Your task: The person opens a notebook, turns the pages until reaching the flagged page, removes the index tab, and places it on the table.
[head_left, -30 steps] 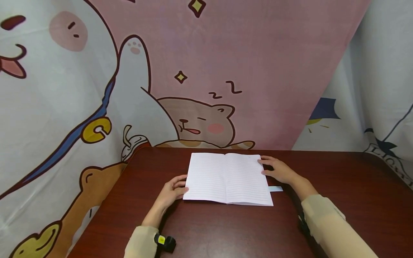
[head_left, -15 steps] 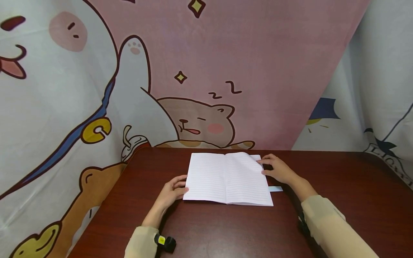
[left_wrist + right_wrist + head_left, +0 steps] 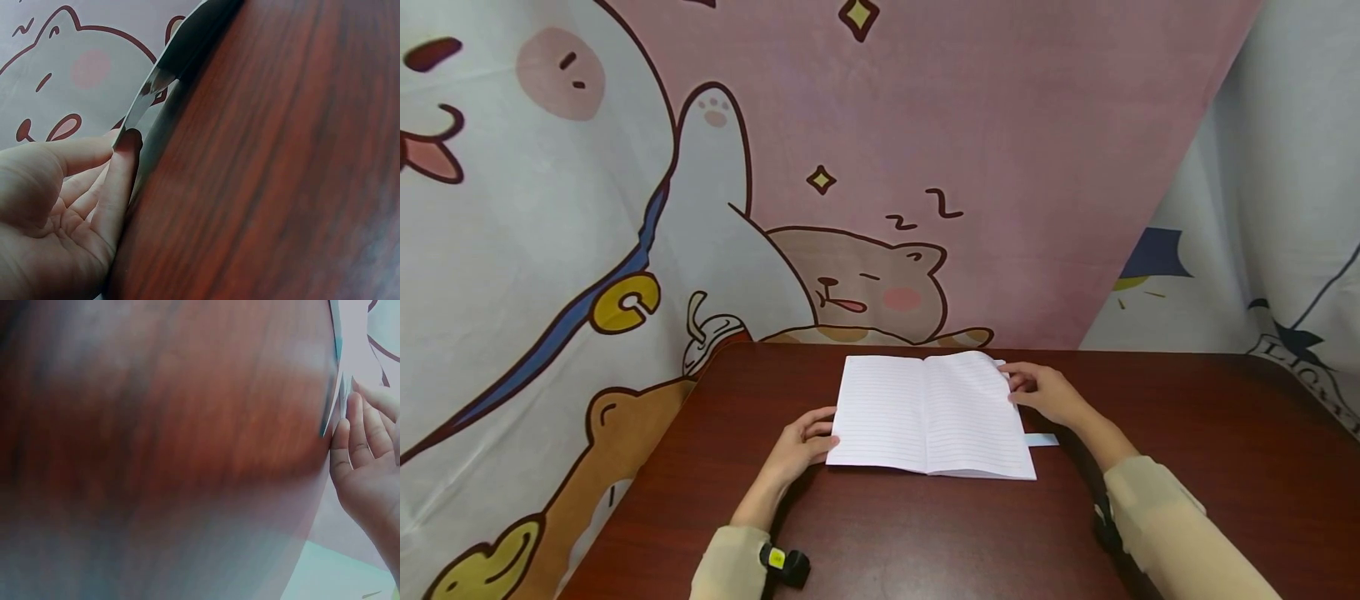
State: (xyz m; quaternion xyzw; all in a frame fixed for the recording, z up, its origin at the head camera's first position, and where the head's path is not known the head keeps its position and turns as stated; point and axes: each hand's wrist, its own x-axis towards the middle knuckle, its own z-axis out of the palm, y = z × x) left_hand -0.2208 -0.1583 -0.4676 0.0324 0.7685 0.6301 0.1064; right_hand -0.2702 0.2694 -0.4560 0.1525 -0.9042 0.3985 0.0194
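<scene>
An open notebook (image 3: 880, 417) with ruled white pages lies on the dark red-brown table. At its left edge my left hand (image 3: 797, 447) pinches the pages and cover, as the left wrist view also shows, with the thumb (image 3: 87, 154) on the near side. My right hand (image 3: 1051, 393) is at the upper right edge, its thumb and fingers on a single right-hand page (image 3: 973, 367). That page bulges upward near its top corner. In the right wrist view the fingers (image 3: 356, 434) meet the page edges, though the exact contact is partly hidden.
A pale blue strip (image 3: 1041, 439) sticks out from under the notebook's right side. Behind the table (image 3: 880, 533) hangs a cloth (image 3: 1000, 167) printed with cartoon animals. A black wrist camera (image 3: 790, 567) sits by the left sleeve.
The right page's upper corner has lifted from flat and now bulges up under my right hand, whose fingers have shifted slightly. The left hand stays in place.
</scene>
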